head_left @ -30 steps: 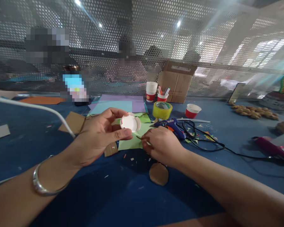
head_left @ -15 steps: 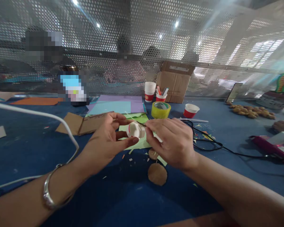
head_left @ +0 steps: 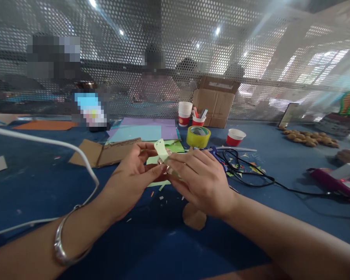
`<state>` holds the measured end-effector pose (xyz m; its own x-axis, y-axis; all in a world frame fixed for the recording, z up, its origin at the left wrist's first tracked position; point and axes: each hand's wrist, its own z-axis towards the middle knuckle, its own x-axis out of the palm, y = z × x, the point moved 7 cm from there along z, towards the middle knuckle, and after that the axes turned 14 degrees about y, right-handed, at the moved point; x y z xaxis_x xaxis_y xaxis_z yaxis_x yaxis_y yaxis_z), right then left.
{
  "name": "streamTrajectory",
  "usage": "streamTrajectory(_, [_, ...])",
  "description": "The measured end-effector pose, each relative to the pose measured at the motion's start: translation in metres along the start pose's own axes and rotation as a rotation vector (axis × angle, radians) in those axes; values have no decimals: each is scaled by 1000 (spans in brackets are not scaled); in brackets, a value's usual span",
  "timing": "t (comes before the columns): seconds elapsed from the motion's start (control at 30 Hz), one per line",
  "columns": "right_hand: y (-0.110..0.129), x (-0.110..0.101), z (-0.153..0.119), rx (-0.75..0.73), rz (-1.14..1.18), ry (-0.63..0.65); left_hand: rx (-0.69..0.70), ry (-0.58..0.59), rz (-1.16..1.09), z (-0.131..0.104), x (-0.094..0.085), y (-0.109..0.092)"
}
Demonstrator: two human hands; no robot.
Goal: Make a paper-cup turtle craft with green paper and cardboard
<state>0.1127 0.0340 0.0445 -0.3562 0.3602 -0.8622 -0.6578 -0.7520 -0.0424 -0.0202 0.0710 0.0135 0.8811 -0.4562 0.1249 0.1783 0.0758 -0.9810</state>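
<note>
Left hand [head_left: 128, 177] and right hand [head_left: 205, 179] grasp a pale green strip [head_left: 160, 149] left of the yellow tape roll [head_left: 198, 137], seemingly to steady it from both sides, though fingers hide its base.

Blue table [head_left: 151, 241] spread out here, purple paper [head_left: 169, 126] up at eleven o'clock, folded cardboard [head_left: 113, 153] at ten, yellow tape roll [head_left: 198, 139] at one, red-and-white cup [head_left: 235, 137] at two, magenta tool [head_left: 332, 186] way out at three, brown disc [head_left: 194, 217] down at five
</note>
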Motion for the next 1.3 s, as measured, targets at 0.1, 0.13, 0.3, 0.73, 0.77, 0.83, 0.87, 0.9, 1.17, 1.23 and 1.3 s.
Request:
streamTrajectory(0.1, [-6,1,-1,26,96,-25,22,19,20,1,-2,1])
streamTrajectory(0.13, [-7,1,-1,26,124,-42,26,25,27,1,-3,1])
streamTrajectory(0.3, [-15,2,-2,75,228,-88,20,28,79,2,-5,0])
streamTrajectory(0.73, [-28,13,-5,242,443,-40,-46,62,85,2,-6,2])
streamTrajectory(0.77, [-28,14,-5,245,449,-35,-44,67,103,3,-6,2])
streamTrajectory(0.83, [-29,15,-4,261,465,-26,-35,57,143,4,-6,0])
streamTrajectory(0.87, [-29,15,-4,274,473,-23,-32,43,162,4,-6,-1])
streamTrajectory(0.9, [-29,16,-4,286,478,-19,-29,29,179,4,-6,-3])
streamTrajectory(1.17, [-31,21,-5,291,541,14,-49,-17,271,0,-3,-7])
streamTrajectory(1.23, [-32,22,-4,296,597,27,-59,-25,248,1,-6,-5])
streamTrajectory(1.3, [-33,22,-3,294,651,53,-66,-23,234,2,-10,-2])
